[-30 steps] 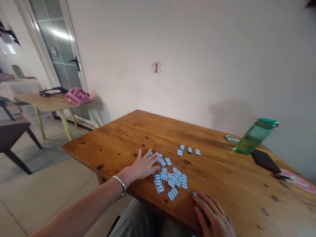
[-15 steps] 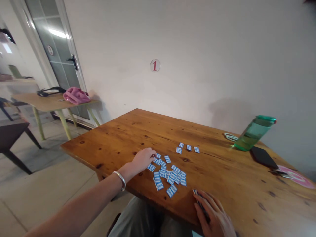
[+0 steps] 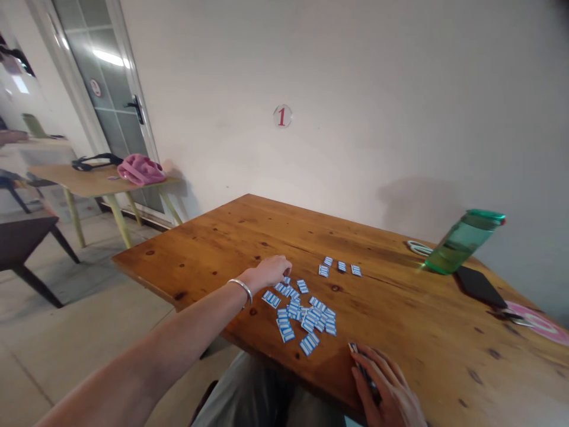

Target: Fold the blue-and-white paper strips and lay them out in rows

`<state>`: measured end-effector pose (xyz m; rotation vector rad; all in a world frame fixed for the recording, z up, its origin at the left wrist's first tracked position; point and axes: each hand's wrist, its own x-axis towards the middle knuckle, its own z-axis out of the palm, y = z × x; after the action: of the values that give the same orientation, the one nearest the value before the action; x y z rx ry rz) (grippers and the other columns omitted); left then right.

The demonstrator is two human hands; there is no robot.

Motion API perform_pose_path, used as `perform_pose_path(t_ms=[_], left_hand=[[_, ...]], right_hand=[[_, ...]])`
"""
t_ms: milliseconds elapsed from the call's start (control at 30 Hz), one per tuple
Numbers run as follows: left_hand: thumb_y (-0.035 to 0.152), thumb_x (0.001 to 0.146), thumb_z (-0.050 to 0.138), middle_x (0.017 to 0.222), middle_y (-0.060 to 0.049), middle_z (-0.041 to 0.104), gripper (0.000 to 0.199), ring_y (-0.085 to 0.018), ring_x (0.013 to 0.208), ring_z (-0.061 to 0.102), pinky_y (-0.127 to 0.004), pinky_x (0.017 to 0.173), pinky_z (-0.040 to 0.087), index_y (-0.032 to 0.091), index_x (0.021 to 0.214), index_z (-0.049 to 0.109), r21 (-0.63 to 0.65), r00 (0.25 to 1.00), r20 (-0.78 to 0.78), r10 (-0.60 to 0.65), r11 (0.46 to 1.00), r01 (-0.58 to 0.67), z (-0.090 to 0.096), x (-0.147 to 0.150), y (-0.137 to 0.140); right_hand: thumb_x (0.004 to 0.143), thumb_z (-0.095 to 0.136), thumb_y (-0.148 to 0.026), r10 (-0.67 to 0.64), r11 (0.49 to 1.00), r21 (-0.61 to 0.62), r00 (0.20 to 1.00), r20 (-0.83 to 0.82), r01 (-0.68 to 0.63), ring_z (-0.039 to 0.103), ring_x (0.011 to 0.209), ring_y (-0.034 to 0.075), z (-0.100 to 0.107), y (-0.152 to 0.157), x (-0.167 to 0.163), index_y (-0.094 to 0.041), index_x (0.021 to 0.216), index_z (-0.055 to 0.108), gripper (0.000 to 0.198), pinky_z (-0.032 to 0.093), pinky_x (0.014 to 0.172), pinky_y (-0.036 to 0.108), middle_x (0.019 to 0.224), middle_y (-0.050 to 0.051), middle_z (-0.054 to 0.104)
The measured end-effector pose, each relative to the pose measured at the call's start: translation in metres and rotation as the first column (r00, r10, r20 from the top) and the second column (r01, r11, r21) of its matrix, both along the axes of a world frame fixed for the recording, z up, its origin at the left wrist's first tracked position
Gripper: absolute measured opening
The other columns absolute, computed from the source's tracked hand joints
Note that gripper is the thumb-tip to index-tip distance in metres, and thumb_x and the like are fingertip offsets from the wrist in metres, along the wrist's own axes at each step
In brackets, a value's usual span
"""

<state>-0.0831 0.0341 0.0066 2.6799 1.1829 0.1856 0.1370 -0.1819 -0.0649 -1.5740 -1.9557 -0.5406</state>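
My left hand [image 3: 272,271], with a silver bangle on its wrist, is at the far left edge of a loose pile of small blue-and-white cards [image 3: 306,319]. Its fingers are curled closed and point down; what they pinch, if anything, is hidden. One small card [image 3: 303,286] lies just right of those fingertips. Near the front edge of the table, my right hand [image 3: 391,388] rests on its side, closed around what looks like a small stack of cards [image 3: 352,347], mostly covered by the fingers. Several separate cards [image 3: 342,267] lie farther back.
A wooden table [image 3: 249,225] stands against the wall. On its right are a green bottle [image 3: 464,243], a black phone-like slab [image 3: 480,286], a white coiled cable [image 3: 419,248], keys [image 3: 511,315] and a pink round mat [image 3: 544,325]. A dark stool [image 3: 26,240] stands left.
My left hand has moved away from me and slightly right, along the pile's far left edge. My right hand stays in place. The view has shifted slightly.
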Motion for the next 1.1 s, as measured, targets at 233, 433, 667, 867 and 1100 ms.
perform_pose_path(t_ms=[233,433,667,867,1100], left_hand=[[0.012,0.071,0.055,0.087,-0.006,0.063,0.013,-0.018,0.083,0.057,-0.025,0.069,0.042,0.017,0.081,0.062,-0.002,0.999,-0.048,0.024,1.000,-0.025,0.001,0.003,-0.004],[0.010,0.070,0.056,0.091,-0.009,0.063,0.012,-0.022,0.086,0.058,-0.029,0.070,0.042,0.015,0.079,0.061,-0.016,0.995,-0.031,0.093,0.995,-0.094,0.002,0.005,-0.010],[0.005,0.065,0.057,0.088,-0.009,0.064,0.015,-0.022,0.084,0.059,-0.028,0.068,0.042,0.016,0.075,0.059,-0.109,0.982,0.083,0.170,0.981,-0.160,0.000,0.007,-0.010],[0.004,0.066,0.051,0.078,-0.006,0.066,0.015,-0.021,0.082,0.060,-0.029,0.072,0.042,0.018,0.065,0.056,-0.189,0.878,0.388,0.281,0.956,-0.223,-0.006,-0.001,-0.016],[0.023,0.082,0.034,0.066,-0.003,0.064,0.018,-0.010,0.046,0.057,-0.020,0.044,0.040,0.016,0.077,0.050,-0.443,0.547,0.703,0.454,0.882,-0.163,-0.011,-0.014,-0.065]], right_hand=[[0.087,0.040,-0.038,-0.004,0.999,0.048,0.999,0.039,0.002,0.065,0.085,0.018,0.001,0.001,-0.001,-0.019,0.089,0.067,0.033,0.055,0.064,0.025,0.091,0.006,0.071],[0.087,0.039,-0.036,0.003,0.999,0.050,0.999,0.043,-0.006,0.065,0.085,0.019,-0.002,0.001,0.000,-0.018,0.092,0.065,0.032,0.055,0.065,0.026,0.092,0.007,0.070],[0.085,0.043,-0.038,0.031,0.998,0.062,1.000,-0.007,-0.030,0.065,0.085,0.021,-0.008,0.004,0.003,-0.020,0.096,0.063,0.028,0.054,0.066,0.029,0.093,0.007,0.070],[0.085,0.043,-0.037,0.046,0.992,0.121,0.996,-0.076,-0.037,0.063,0.089,0.022,0.000,0.002,0.006,-0.019,0.103,0.058,0.029,0.053,0.071,0.032,0.097,0.009,0.068],[0.084,0.041,-0.033,-0.042,0.985,-0.171,0.962,-0.268,-0.005,0.060,0.093,0.021,0.059,0.040,-0.013,-0.020,0.098,0.061,0.027,0.047,0.080,0.033,0.097,0.008,0.066]])
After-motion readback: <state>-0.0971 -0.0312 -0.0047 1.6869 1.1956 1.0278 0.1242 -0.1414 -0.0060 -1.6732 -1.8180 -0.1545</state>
